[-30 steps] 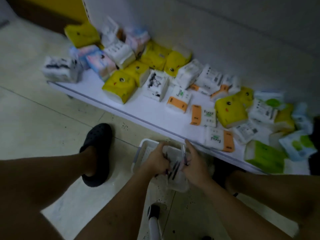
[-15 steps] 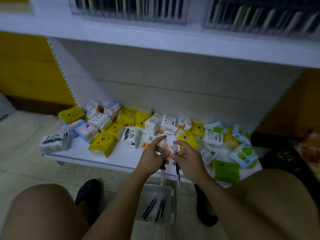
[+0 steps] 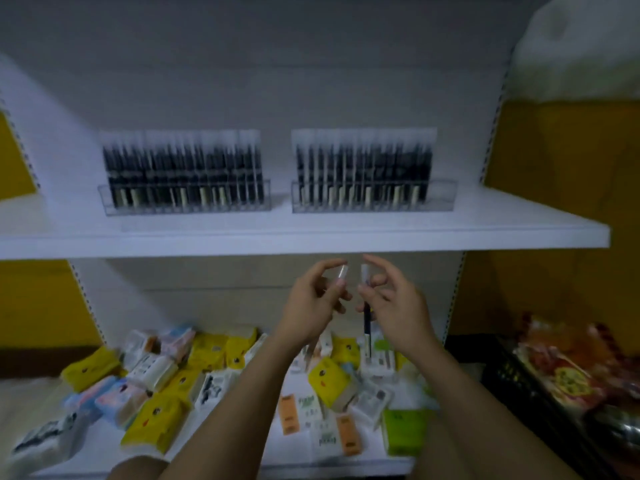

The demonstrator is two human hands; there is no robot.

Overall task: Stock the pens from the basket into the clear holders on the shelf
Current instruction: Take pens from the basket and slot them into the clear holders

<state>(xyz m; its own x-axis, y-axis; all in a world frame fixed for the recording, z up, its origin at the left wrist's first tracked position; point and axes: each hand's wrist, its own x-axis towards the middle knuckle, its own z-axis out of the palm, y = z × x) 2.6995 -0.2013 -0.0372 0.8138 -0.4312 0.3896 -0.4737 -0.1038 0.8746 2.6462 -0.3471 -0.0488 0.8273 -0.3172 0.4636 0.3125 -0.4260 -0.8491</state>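
Both hands are raised just below the front edge of the white shelf [image 3: 304, 237]. My left hand [image 3: 311, 303] pinches an upright pen [image 3: 341, 275] with a clear cap. My right hand [image 3: 394, 303] holds a second pen [image 3: 366, 320], dark-barrelled with a clear top, hanging down past the palm. On the shelf above stand two clear holders, the left holder [image 3: 183, 202] and the right holder [image 3: 374, 200], both packed with several dark pens in rows. The basket is out of view.
The bottom shelf [image 3: 249, 441] carries several tissue packs [image 3: 156, 420] in yellow, white, orange and green. A dark crate [image 3: 512, 372] with colourful snack packets sits at the lower right. Yellow wall panels flank the shelf unit.
My view has swung up from the floor basket to the pen shelf. Both hands lifted from the basket, each carrying a pen, and now sit just under the shelf edge.
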